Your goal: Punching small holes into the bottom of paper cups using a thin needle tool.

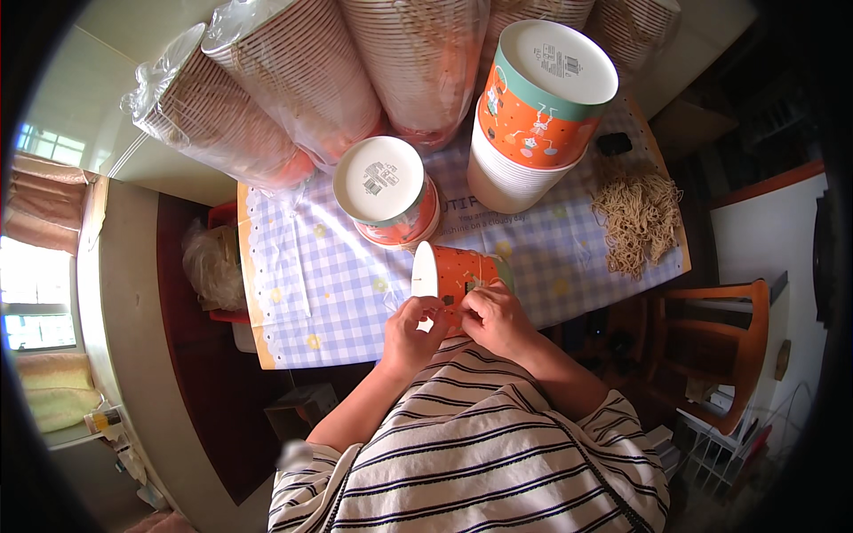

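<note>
Pinching with left hand (414, 334) and right hand (500, 320), fingertips close together — cannot tell whether fully closed, or on what — at an orange printed paper tub (455, 266), tipped sideways by the edge of a blue-and-white checked tablecloth (338, 324). Probably fastening something slender; next calling for even tension. Beyond: tangled beige cords (636, 215).

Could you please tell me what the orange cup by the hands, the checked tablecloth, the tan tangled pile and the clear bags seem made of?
Orange cup: probably paper; smooth, printed wall.
Checked tablecloth: perhaps plastic or coated cloth; slight sheen, creases.
Tan tangled pile: rubber or string, unclear; thin, matte-looking strands.
Clear bags: likely plastic film; see-through, shiny wrinkles.
</note>
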Demonstrator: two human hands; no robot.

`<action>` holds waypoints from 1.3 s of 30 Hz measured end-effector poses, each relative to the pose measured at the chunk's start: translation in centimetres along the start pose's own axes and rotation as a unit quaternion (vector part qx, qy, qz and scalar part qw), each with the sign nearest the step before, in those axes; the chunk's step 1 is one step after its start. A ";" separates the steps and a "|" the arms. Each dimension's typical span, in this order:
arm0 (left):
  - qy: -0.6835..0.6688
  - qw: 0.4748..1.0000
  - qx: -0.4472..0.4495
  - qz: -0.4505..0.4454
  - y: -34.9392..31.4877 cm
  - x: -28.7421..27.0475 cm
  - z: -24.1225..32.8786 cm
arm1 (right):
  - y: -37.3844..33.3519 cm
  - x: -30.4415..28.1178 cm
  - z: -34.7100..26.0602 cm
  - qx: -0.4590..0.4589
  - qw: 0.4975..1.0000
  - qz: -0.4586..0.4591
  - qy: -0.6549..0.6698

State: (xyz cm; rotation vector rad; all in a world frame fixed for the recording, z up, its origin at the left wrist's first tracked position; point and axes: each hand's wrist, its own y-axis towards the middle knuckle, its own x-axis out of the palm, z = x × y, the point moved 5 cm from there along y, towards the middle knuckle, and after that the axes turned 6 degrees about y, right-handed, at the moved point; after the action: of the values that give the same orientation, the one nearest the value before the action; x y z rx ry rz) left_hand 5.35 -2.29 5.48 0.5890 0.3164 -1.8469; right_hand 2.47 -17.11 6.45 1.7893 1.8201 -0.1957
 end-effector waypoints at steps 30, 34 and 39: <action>-0.303 0.944 -0.118 -0.055 1.8 -0.9 -2.3 | -0.6 -0.2 -0.1 -0.007 1.000 -0.017 0.014; -0.201 0.953 -0.191 -0.120 3.9 0.4 -3.1 | -1.3 0.1 -0.8 -0.022 0.995 -0.099 -0.005; -0.153 0.963 -0.140 -0.171 4.1 1.7 -2.8 | -1.6 -1.3 -0.9 0.033 0.987 -0.124 0.095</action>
State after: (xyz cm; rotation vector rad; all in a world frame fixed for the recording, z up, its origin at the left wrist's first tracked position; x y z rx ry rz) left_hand 9.40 -3.75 2.49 0.0484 0.4834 -2.1397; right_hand 0.62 -17.97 7.39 1.6694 2.1953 -0.1878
